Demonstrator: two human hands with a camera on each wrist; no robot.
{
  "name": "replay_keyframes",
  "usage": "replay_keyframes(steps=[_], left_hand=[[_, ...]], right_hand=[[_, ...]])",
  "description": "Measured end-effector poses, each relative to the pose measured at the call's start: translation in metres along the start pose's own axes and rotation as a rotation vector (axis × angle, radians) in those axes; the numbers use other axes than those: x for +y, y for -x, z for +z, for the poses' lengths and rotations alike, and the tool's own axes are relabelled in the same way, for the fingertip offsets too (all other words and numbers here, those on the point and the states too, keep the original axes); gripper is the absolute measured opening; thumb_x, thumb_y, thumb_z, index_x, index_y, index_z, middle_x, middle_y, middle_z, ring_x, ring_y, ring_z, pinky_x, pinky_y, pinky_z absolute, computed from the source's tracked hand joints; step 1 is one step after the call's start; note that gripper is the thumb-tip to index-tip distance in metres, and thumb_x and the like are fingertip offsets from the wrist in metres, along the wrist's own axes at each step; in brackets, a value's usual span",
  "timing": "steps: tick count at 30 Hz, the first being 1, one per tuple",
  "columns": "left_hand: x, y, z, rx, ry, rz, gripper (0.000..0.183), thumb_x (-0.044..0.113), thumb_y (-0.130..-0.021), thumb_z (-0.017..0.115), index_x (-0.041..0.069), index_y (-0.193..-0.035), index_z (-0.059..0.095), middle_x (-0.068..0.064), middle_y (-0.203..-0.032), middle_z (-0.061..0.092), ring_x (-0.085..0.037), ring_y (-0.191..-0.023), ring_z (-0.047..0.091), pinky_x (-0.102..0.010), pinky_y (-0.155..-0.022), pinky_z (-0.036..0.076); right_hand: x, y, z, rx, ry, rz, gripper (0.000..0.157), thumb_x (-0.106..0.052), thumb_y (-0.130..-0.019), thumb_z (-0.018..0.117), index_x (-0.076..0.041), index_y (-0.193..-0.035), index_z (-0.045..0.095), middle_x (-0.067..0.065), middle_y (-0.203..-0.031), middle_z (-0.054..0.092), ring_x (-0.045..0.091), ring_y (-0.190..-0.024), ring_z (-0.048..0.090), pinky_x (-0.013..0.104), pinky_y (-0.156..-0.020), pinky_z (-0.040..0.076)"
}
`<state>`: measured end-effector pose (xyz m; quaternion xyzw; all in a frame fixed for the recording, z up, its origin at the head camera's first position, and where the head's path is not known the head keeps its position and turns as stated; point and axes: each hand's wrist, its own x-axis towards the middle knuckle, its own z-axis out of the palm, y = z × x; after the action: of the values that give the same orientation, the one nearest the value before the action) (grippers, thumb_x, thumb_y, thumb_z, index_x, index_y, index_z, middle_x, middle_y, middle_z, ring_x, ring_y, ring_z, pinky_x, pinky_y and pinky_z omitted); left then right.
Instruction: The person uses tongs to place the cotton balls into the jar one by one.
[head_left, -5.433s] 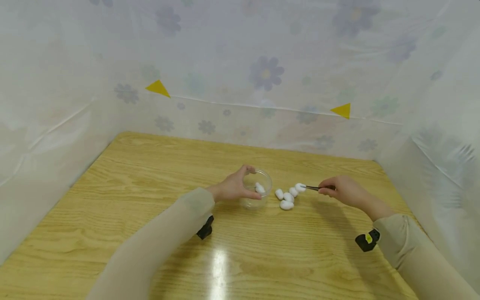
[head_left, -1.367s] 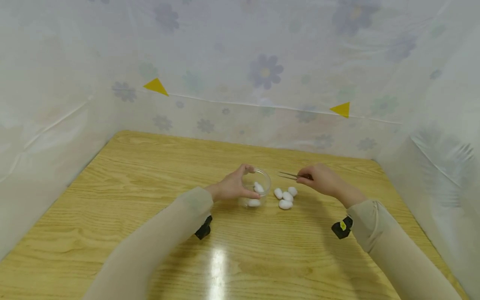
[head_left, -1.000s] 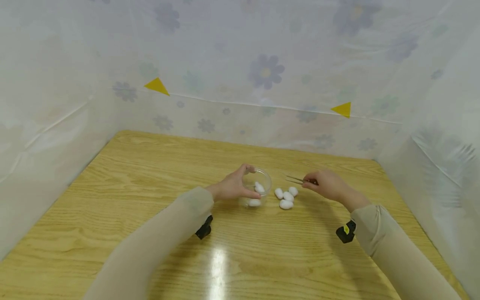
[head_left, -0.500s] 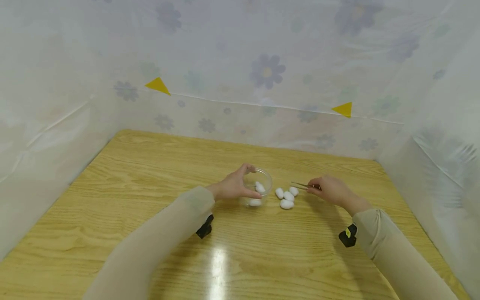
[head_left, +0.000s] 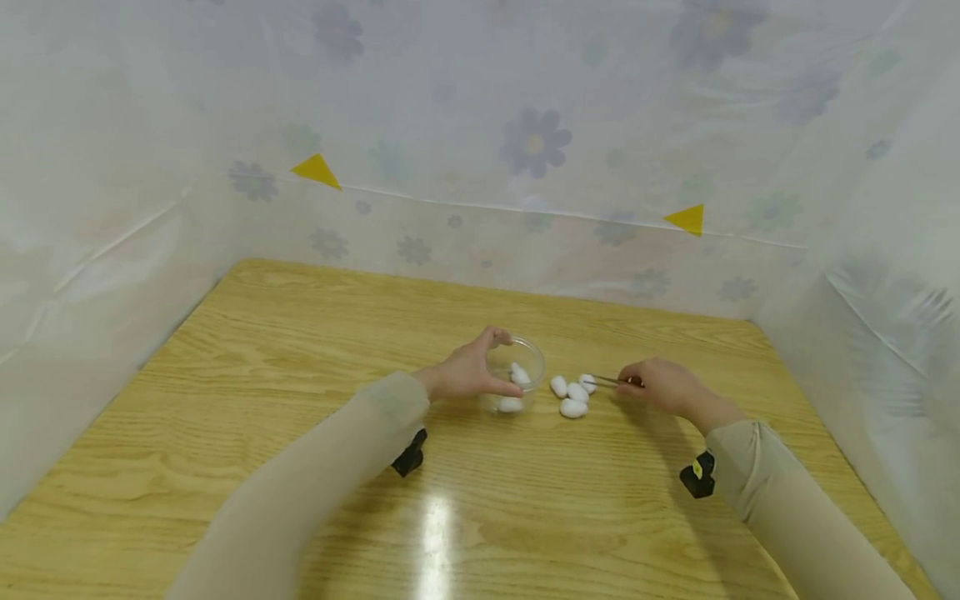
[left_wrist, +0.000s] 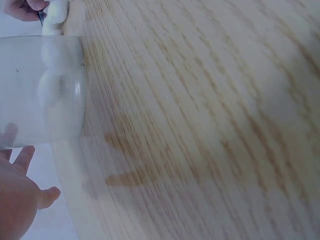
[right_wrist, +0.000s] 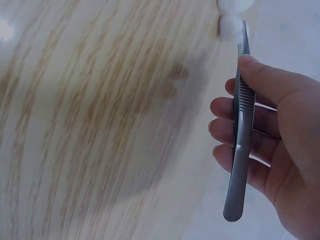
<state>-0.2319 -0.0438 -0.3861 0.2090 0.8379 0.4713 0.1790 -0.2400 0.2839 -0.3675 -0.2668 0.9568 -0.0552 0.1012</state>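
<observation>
Steadily, a pair of metal tweezers (right_wrist: 242, 130) is held in the right hand (head_left: 663, 386), with the thumb laid near the ribbed section and the other fingers set against the far side. The rounded rear end is left projecting past those fingers, towards the wrist. The slender tips are pointed leftward from the grip and brought to the nearest white egg-shaped piece (head_left: 587, 383); whether it is pinched between them cannot be told.

Just beyond the tips, further left of that grip, three more white pieces are gathered in a tight cluster: a middle one (head_left: 577, 393), one on the side towards the left hand (head_left: 558, 386), and one closer to the wearer (head_left: 573, 408).

By the left hand (head_left: 468, 369), a clear jar (left_wrist: 22, 90) is clasped near its rim, with thumb and fingers spread around the side away from the cluster. The jar's mouth is turned up, and the jar is placed between the left hand and the loose pieces. Within it, an upper white piece (head_left: 520, 375) is seen close to the thumb, and a lower white piece (head_left: 510, 405) is seen through the wall below the thumb.

Beneath both grips a wood-grain tabletop (head_left: 480, 517) is spread. Behind each hand, at the cuffs of the pale sleeves, black wrist devices (head_left: 698, 476) are worn. Well beyond the grips, a flower-printed sheet (head_left: 450, 100) is hung, marked with two yellow triangles (head_left: 318, 171).
</observation>
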Motion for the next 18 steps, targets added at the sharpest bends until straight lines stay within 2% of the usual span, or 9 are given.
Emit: replay_keyframes(steps=[11, 18], left_hand=[[0.0005, -0.0004, 0.0003, 0.003, -0.013, 0.002, 0.086, 0.038, -0.074, 0.078, 0.017, -0.140, 0.028, -0.004, -0.150, 0.031, -0.029, -0.140, 0.027, -0.048, -0.109, 0.031], [0.0008, -0.0001, 0.0000, 0.005, -0.015, -0.007, 0.085, 0.038, -0.074, 0.078, 0.018, -0.140, 0.028, -0.004, -0.150, 0.030, -0.029, -0.141, 0.026, -0.048, -0.110, 0.030]], right_hand=[[-0.0007, -0.0012, 0.0039, -0.002, -0.017, -0.013, 0.017, -0.021, -0.090, 0.061, -0.008, -0.095, 0.070, 0.000, -0.083, 0.068, 0.007, -0.068, 0.057, 0.030, -0.061, 0.046], [-0.0026, -0.0018, 0.0040, 0.031, 0.001, -0.037, 0.014, -0.018, -0.090, 0.062, -0.008, -0.092, 0.070, 0.000, -0.081, 0.068, 0.007, -0.066, 0.057, 0.030, -0.059, 0.045]])
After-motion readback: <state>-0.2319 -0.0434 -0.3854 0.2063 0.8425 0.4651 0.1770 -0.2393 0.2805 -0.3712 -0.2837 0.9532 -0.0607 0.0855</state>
